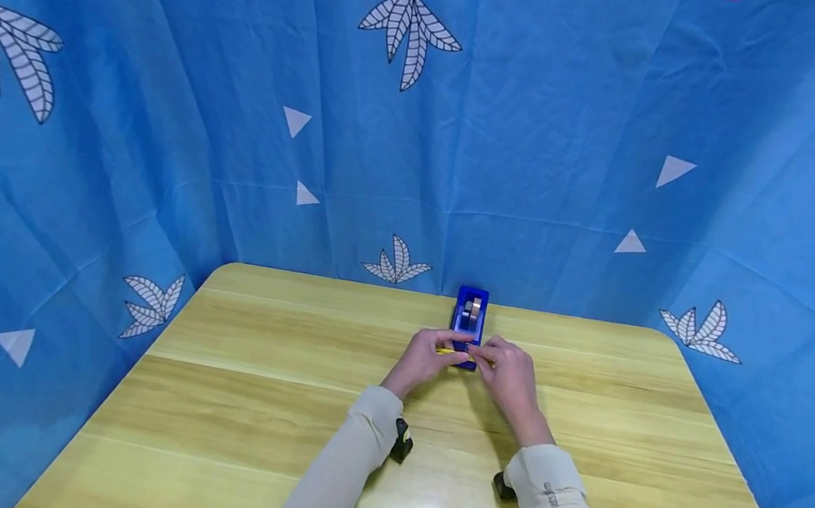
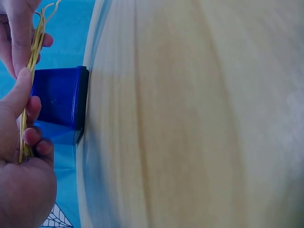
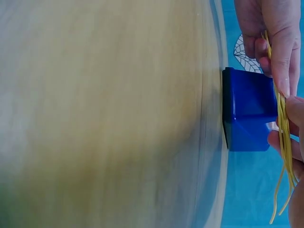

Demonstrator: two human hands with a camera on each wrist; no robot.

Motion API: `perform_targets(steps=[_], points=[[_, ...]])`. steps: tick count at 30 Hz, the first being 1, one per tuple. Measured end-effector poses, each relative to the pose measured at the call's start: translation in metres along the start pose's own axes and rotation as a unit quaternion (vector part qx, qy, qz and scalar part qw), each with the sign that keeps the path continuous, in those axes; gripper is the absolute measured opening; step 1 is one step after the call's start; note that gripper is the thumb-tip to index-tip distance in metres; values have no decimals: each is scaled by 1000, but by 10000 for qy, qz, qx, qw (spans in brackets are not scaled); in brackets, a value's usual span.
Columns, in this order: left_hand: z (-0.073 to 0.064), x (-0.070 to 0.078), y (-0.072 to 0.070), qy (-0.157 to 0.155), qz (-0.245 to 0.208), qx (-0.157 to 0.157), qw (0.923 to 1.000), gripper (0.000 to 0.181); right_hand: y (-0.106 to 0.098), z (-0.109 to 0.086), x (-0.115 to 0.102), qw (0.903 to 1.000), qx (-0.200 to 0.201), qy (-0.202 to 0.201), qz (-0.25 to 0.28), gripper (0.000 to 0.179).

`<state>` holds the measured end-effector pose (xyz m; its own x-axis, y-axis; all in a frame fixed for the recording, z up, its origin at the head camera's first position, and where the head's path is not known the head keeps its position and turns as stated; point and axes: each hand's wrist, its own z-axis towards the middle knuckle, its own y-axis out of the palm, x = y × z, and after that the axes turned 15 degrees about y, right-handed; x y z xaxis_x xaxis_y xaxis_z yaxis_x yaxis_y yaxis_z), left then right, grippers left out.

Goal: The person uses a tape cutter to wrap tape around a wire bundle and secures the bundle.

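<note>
In the head view my left hand and right hand meet near the far middle of the table. Between them runs a bundle of thin yellow strands, which look like rubber bands. The left hand's thumb and fingers grip one stretch of it. Right beside that thumb, my right hand pinches the same bundle, and loose ends hang past its fingers in the right wrist view. Just beyond the hands stands a long blue holder with a dark base and brownish and grey parts in its open top; the hands overlap its near end.
The light wooden table extends around the hands. Behind it and along both sides hangs a blue cloth with leaf and triangle prints. A dark wrist device sits under the left sleeve, another under the right sleeve.
</note>
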<state>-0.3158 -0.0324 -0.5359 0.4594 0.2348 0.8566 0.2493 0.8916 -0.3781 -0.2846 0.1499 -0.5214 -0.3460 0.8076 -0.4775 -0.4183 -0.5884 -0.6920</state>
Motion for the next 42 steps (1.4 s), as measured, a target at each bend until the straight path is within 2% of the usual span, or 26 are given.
perform_targets(steps=[9, 17, 25, 34, 42], points=[[1, -1, 1, -72, 7, 28, 10000, 33, 1, 1, -1, 9999, -65, 73, 25, 9], [-1, -1, -2, 40, 84, -92, 9999, 36, 5, -1, 1, 9985, -464, 218, -173, 8], [-1, 1, -3, 48, 44, -81, 9999, 34, 3, -1, -1, 9984, -455, 347, -2, 10], [-2, 2, -3, 101, 146, -133, 9998, 35, 3, 0, 1, 9979, -523, 383, -48, 10], [-4, 2, -6, 211, 147, -348, 9991, 44, 1, 0, 4, 9984, -417, 314, 199, 12]])
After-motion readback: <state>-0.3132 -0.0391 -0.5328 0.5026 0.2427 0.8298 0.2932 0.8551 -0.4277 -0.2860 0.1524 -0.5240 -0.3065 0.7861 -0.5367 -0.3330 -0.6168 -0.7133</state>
